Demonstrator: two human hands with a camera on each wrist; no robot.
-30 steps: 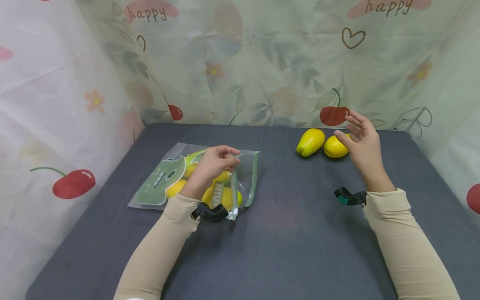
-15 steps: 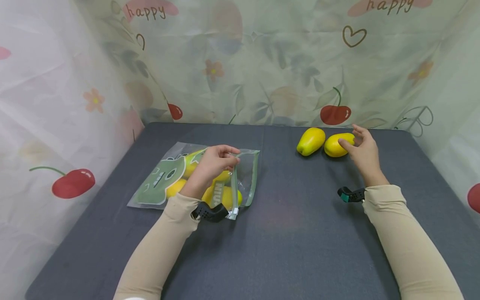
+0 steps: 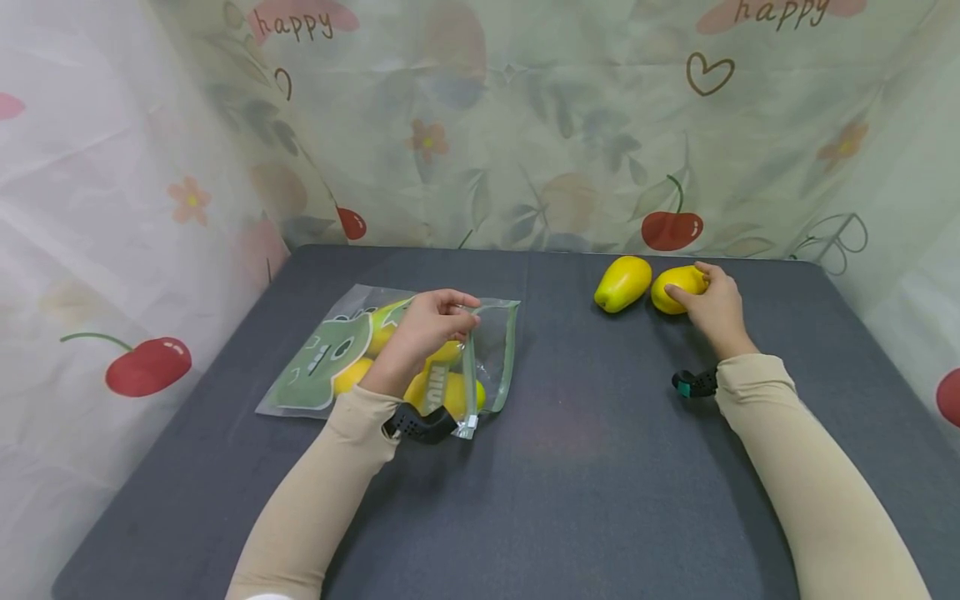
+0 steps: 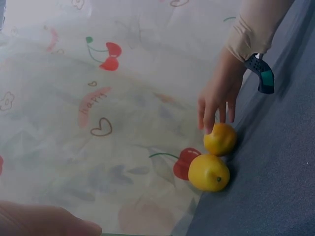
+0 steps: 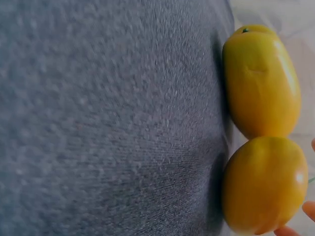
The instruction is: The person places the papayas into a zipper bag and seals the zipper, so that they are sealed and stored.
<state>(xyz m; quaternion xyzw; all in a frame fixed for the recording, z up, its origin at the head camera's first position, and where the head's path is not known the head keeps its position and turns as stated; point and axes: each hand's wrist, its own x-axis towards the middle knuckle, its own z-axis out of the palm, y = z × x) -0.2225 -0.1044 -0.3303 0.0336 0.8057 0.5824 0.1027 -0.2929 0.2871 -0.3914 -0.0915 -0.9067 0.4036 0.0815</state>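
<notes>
On the left of the table lies a clear zip bag (image 3: 311,371) with a green cartoon print and several yellow fruits inside. My left hand (image 3: 427,333) pinches its upper layer near the zip strip; in the left wrist view only part of that hand (image 4: 44,221) shows. At the back right, my right hand (image 3: 716,308) has thumb and fingers around a yellow mango (image 3: 675,292) that rests on the table. A second mango (image 3: 624,285) lies just left of it. In the right wrist view the near mango (image 5: 265,184) has fingertips (image 5: 285,231) at its lower edge.
The dark grey table (image 3: 570,492) ends at a printed curtain (image 3: 510,142) right behind the two mangoes. Curtains also hang along both sides. The bag's open end, with its zip slider (image 3: 467,427), faces right.
My right hand has come down and left from above the right-hand mango, and its thumb and fingers now lie around it. The left hand and the bag have stayed put.
</notes>
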